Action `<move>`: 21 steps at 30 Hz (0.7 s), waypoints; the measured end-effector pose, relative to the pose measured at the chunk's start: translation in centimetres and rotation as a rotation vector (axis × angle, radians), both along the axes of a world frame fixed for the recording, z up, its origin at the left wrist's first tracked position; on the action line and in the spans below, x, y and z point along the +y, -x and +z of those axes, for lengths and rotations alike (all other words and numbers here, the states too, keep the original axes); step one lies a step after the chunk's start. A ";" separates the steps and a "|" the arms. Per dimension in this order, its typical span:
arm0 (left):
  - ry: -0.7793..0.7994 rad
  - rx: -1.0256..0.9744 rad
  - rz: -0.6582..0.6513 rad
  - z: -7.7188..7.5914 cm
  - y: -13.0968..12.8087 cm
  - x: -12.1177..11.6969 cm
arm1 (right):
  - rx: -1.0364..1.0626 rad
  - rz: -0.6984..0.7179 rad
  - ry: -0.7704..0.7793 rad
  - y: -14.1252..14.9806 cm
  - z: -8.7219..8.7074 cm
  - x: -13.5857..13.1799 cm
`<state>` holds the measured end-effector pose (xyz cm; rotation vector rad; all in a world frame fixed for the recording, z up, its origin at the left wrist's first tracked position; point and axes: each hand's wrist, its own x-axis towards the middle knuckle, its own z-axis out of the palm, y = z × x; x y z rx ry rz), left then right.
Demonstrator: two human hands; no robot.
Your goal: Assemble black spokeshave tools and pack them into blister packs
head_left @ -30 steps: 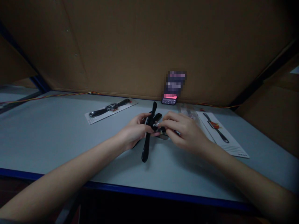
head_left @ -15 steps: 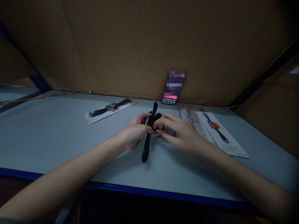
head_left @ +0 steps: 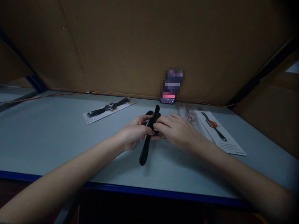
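Note:
A black spokeshave [head_left: 146, 146] is held up over the table, one long handle pointing towards me and the other away. My left hand [head_left: 134, 133] is closed around its middle, thumb on the near side. My right hand [head_left: 177, 130] has its bent fingers pressed together against the middle of the spokeshave from the right. Its fingers hide the tool's centre and any small part between them. Further black handle-like ends [head_left: 149, 113] show behind the upper handle; what they belong to is mostly covered.
On the grey table [head_left: 58, 140], a carded spokeshave [head_left: 111, 107] lies at left and another card picturing one [head_left: 224, 137] at right. Clear plastic packaging [head_left: 189, 116] lies beside that. A phone [head_left: 168, 100] leans on the cardboard wall [head_left: 116, 46]; thin wires [head_left: 67, 94] run along its foot.
My right fingers have moved in left against the tool's middle, hiding the small dark parts seen between them before. The spokeshave has tilted slightly. The whole view has shifted a little.

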<state>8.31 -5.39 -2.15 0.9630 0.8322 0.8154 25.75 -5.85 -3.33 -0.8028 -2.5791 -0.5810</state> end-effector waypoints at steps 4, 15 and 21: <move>0.071 0.029 -0.043 0.8 0.0 -0.1 | -0.068 0.089 -0.017 -0.3 0.3 -0.3; 0.072 0.014 -0.165 0.7 0.6 0.8 | 0.402 0.066 0.171 -2.1 1.0 0.9; 0.064 0.003 -0.021 0.6 0.8 1.1 | 0.498 -0.308 0.553 -5.0 0.4 3.6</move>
